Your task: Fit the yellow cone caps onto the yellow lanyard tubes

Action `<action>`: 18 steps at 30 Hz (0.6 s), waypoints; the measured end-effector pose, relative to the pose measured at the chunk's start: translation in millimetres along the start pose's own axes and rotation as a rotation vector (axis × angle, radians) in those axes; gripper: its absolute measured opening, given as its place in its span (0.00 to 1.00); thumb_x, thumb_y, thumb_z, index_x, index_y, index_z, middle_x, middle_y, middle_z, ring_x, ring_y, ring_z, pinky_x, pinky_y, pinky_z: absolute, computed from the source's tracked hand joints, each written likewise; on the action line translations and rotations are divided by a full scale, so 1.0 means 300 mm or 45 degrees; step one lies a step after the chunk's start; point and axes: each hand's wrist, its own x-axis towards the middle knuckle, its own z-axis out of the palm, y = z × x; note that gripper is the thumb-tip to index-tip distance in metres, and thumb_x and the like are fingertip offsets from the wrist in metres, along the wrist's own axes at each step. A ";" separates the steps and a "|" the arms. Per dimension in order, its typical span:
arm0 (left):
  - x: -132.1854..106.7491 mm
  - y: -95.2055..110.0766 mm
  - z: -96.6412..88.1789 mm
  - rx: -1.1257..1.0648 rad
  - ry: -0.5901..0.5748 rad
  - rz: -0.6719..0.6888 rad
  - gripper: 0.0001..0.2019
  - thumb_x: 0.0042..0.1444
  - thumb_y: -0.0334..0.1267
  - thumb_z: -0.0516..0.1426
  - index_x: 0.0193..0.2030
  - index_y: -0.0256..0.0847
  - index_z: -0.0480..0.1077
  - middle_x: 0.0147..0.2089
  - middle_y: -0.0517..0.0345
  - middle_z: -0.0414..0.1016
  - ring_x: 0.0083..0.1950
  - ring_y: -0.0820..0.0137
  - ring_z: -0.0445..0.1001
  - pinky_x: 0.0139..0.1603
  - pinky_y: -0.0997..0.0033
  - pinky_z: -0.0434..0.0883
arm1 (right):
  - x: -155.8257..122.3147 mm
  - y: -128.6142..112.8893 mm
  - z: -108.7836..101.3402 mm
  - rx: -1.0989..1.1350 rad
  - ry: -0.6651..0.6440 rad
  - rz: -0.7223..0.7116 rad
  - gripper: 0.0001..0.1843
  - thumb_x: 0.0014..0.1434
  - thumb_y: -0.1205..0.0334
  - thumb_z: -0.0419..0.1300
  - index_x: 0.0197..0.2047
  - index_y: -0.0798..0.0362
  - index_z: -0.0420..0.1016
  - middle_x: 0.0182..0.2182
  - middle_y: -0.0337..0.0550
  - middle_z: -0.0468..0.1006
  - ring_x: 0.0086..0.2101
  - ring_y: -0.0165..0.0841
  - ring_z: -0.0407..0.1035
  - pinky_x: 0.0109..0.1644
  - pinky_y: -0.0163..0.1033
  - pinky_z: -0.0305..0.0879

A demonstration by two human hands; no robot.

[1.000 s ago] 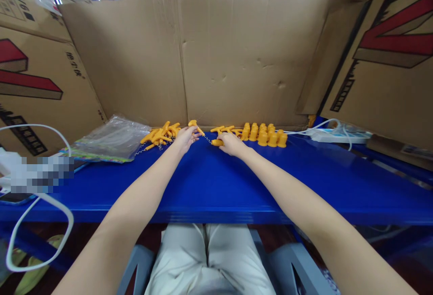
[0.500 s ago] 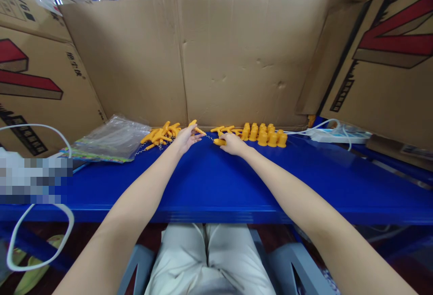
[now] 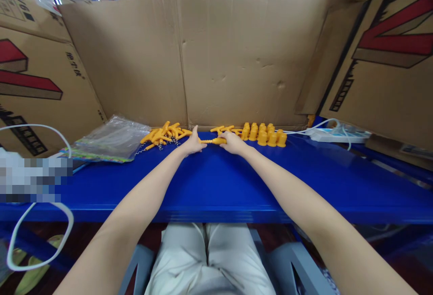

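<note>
While the left hand (image 3: 193, 144), thumb raised, curls round one end of the yellow threaded shaft (image 3: 206, 141) and the right hand (image 3: 232, 143) grips the yellow sleeve (image 3: 220, 141), the shaft, between both hands' fingers, looks light, stiff, best held endwise.

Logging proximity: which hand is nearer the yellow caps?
Right. The right hand is just left of the yellow caps; the left hand is farther left, beyond the right hand.

Cardboard panel (image 3: 243, 60) and power strip (image 3: 333, 136)
</note>
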 end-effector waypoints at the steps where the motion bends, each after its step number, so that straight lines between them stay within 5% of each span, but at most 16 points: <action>1: 0.003 -0.006 -0.003 0.152 0.012 0.066 0.42 0.52 0.30 0.58 0.72 0.36 0.43 0.52 0.40 0.73 0.43 0.65 0.77 0.45 0.67 0.72 | 0.001 0.006 0.005 0.011 0.006 -0.012 0.16 0.54 0.70 0.64 0.46 0.53 0.77 0.47 0.49 0.76 0.49 0.40 0.71 0.56 0.47 0.64; 6: 0.023 -0.029 -0.031 0.716 0.053 0.290 0.25 0.56 0.31 0.52 0.61 0.36 0.66 0.57 0.44 0.72 0.58 0.61 0.71 0.59 0.66 0.64 | 0.005 0.023 0.020 0.125 0.035 -0.067 0.22 0.52 0.69 0.66 0.52 0.53 0.74 0.48 0.49 0.75 0.49 0.39 0.71 0.57 0.49 0.64; 13: 0.009 -0.034 -0.058 0.835 -0.025 0.257 0.15 0.52 0.40 0.55 0.46 0.40 0.74 0.41 0.52 0.79 0.44 0.62 0.76 0.42 0.69 0.69 | 0.002 0.052 -0.005 0.535 -0.045 0.109 0.28 0.48 0.73 0.67 0.52 0.54 0.67 0.48 0.47 0.73 0.40 0.31 0.73 0.49 0.44 0.71; 18: 0.016 -0.043 -0.057 0.785 -0.011 0.226 0.12 0.48 0.40 0.56 0.40 0.42 0.73 0.37 0.55 0.78 0.38 0.64 0.75 0.35 0.71 0.66 | -0.006 0.045 -0.040 0.900 -0.211 0.300 0.14 0.51 0.73 0.67 0.39 0.56 0.70 0.37 0.43 0.77 0.33 0.27 0.74 0.45 0.37 0.72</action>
